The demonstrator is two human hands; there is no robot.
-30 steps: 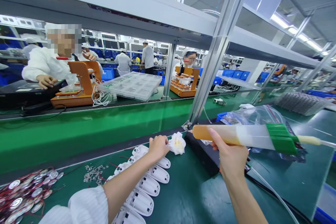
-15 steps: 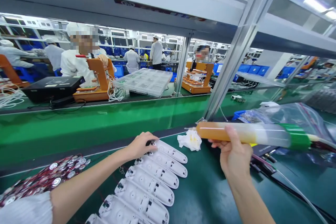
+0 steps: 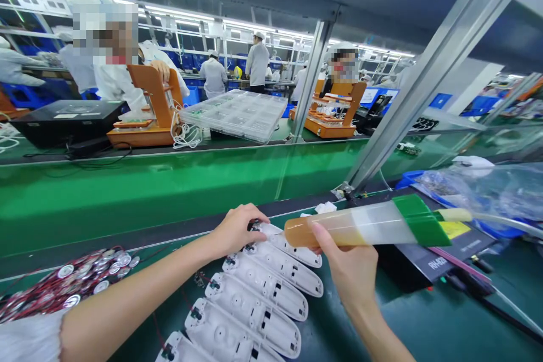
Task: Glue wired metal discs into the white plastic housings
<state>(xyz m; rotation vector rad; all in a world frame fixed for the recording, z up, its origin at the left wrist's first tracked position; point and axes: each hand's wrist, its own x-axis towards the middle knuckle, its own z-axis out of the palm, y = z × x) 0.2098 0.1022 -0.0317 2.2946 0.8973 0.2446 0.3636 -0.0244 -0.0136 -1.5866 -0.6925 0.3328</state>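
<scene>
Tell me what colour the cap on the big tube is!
The cap on the tube is green, clearest in the head view.

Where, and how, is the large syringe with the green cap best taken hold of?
Probably by the syringe barrel, from below and the near side, as the right hand does: it is long, round and only slightly tilted, while the green cap and hose take up its rear end.

Bottom shell (image 3: 179,349) cropped; tissue (image 3: 326,207) part-hidden
</scene>
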